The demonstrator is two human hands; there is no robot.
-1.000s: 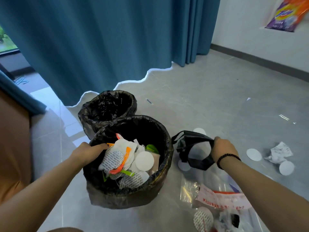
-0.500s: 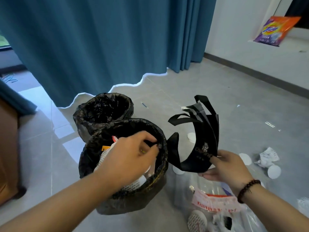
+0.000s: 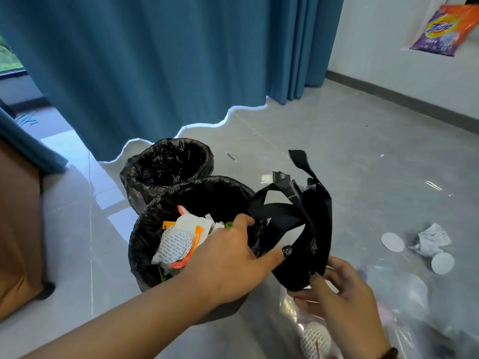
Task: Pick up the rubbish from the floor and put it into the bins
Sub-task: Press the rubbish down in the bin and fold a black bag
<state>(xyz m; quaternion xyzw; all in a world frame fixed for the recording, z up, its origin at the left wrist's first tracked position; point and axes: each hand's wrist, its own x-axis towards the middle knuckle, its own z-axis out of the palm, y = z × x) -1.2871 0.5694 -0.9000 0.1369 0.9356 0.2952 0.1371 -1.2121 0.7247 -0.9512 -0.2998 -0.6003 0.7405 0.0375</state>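
Observation:
Two bins lined with black bags stand on the grey floor. The near bin [image 3: 145, 229] holds white, orange and green wrappers; the far bin [image 3: 166, 161] looks empty. A black strip of torn bag or strap [image 3: 308, 224] hangs just right of the near bin's rim. My right hand [image 3: 339, 301] pinches its lower end. My left hand [image 3: 228, 257] reaches across the near bin and its fingers touch the strip's left side.
White paper discs [image 3: 392, 242] and a crumpled paper [image 3: 432, 239] lie on the floor at right. A clear plastic bag [image 3: 404, 320] with printed discs lies under my right hand. Blue curtains [image 3: 155, 60] hang behind the bins. A brown piece of furniture [image 3: 18, 229] stands at left.
My right hand has lifted the black strip off the floor and brought it beside the near bin. My left hand left the bin's left rim and reached across to the strip.

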